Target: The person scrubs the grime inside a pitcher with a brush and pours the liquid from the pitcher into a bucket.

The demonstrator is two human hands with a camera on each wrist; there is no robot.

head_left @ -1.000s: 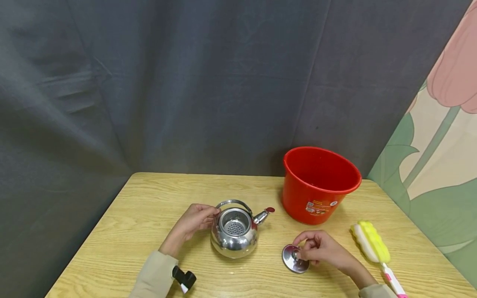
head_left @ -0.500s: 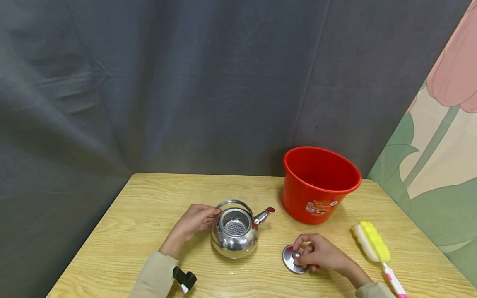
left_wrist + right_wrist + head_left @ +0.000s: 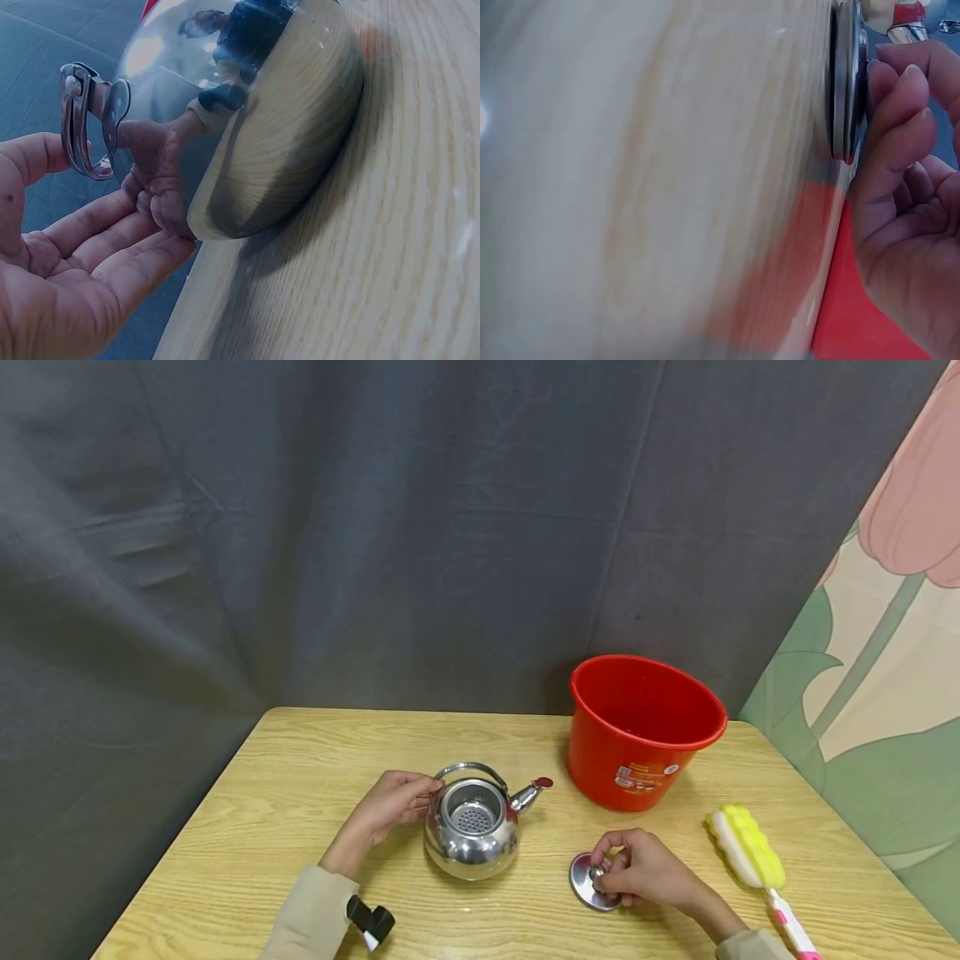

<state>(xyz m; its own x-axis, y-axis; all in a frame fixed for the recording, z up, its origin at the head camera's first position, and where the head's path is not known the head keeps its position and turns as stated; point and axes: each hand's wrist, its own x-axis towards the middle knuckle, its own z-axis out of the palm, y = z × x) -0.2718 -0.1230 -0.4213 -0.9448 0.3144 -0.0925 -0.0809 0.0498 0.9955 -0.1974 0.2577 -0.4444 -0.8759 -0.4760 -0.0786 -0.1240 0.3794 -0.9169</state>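
A round stainless steel kettle (image 3: 471, 847) stands lidless mid-table, its strainer showing inside and its red-tipped spout pointing right. My left hand (image 3: 395, 802) is at its left side. In the left wrist view the fingers (image 3: 124, 244) reach nearly straight to the polished body, and the thumb touches the handle (image 3: 79, 124) near its hinge. To the right lies the kettle lid (image 3: 581, 883), flat and close to the table. My right hand (image 3: 641, 870) pinches its knob between thumb and fingertips; the right wrist view shows the lid (image 3: 844, 82) edge-on beside the fingers.
A red bucket (image 3: 645, 735) stands at the back right, behind the lid. A yellow and white sponge brush (image 3: 750, 852) with a pink and white handle lies right of my right hand. A grey curtain (image 3: 420, 543) hangs behind the wooden table (image 3: 315, 752).
My right hand has shifted slightly and its fingers have closed in around the lid's knob, with the lid nudged a little. The left hand and kettle keep their place.
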